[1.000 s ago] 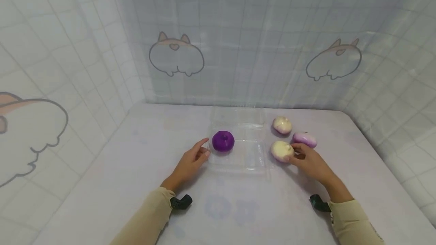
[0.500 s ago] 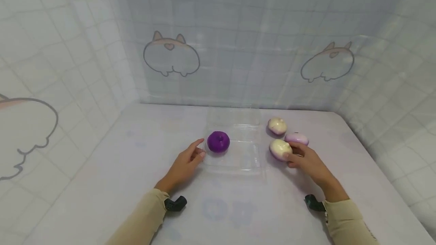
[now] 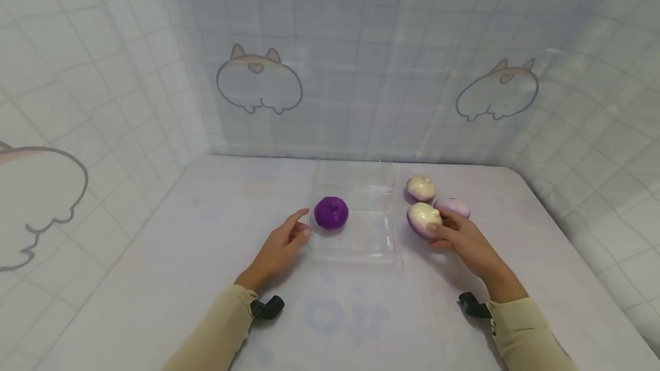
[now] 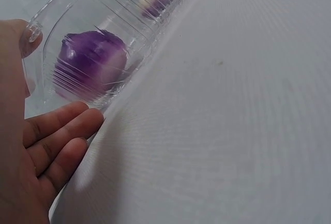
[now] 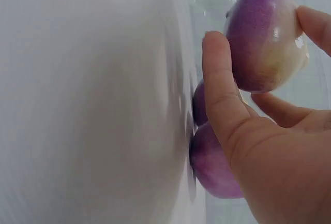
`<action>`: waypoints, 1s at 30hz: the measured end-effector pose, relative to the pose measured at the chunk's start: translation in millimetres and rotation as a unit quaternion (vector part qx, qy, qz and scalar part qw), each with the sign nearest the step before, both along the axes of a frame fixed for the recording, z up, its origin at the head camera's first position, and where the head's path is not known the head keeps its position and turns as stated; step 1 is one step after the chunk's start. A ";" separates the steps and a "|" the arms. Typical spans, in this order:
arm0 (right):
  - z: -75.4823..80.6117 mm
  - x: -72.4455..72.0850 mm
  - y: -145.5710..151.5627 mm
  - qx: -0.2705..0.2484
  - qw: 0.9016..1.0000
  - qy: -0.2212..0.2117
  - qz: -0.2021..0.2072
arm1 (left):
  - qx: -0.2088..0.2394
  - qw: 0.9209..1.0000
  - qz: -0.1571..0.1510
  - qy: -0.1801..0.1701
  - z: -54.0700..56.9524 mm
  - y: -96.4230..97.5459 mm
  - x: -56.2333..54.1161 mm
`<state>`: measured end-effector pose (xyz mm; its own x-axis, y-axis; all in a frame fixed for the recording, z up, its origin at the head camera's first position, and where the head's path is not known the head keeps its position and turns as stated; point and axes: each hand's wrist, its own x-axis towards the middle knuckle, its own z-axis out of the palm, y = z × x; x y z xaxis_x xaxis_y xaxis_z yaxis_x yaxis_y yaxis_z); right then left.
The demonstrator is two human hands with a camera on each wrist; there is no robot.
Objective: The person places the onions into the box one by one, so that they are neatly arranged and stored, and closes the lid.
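My right hand (image 3: 461,239) grips a purple and white turnip (image 3: 423,220) between thumb and fingers, close over the table. Its pale, knobbed side faces up. In the right wrist view this held turnip (image 5: 264,38) is clear of two others lower down. My left hand (image 3: 278,248) has its fingers spread and fairly straight at the left edge of a clear plastic clamshell box (image 3: 361,242). In the left wrist view the left fingertips (image 4: 90,118) lie right at the box's wall. Inside the open box, at its left, sits a deep purple turnip (image 3: 331,213).
Behind the held turnip lies a pale turnip (image 3: 420,188); a pinkish-purple turnip (image 3: 452,207) lies to its right, partly behind my right hand. The box's lid (image 3: 356,175) lies folded back toward the rear wall. Tiled-pattern sheeting (image 3: 361,73) encloses the white table (image 3: 206,210).
My right hand has lifted the held turnip slightly and tilted it, showing more of its purple underside. The left hand stays at the box's edge. The head view has shifted a little.
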<state>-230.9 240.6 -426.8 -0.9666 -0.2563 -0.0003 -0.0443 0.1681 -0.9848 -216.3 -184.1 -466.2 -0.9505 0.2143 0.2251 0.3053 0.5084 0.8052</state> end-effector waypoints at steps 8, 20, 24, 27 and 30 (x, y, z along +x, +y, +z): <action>10.3 1.9 -3.7 -0.020 1.000 -0.004 -0.015 | -0.006 1.000 -0.001 0.011 1.5 0.9 -0.7; 31.2 -11.9 -7.7 0.018 1.000 0.001 0.026 | -0.005 1.000 0.005 0.014 2.1 -1.1 -0.6; 38.6 -12.9 -3.3 0.049 0.998 -0.001 0.044 | -0.002 1.000 -0.012 0.010 2.9 0.8 -4.5; 42.7 -13.6 0.4 0.071 0.996 -0.002 0.051 | -0.005 1.000 -0.018 0.001 1.5 3.4 -4.9; 47.2 -17.8 1.1 0.087 0.994 -0.001 0.068 | -0.006 1.000 -0.012 -0.003 0.2 4.8 -3.2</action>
<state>-248.7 241.7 -379.6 -0.9230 -0.3806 -0.0573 -0.0770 0.3283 -0.9414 -219.5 -179.3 -466.0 -0.9462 0.2404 0.2166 0.3130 0.5100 0.8012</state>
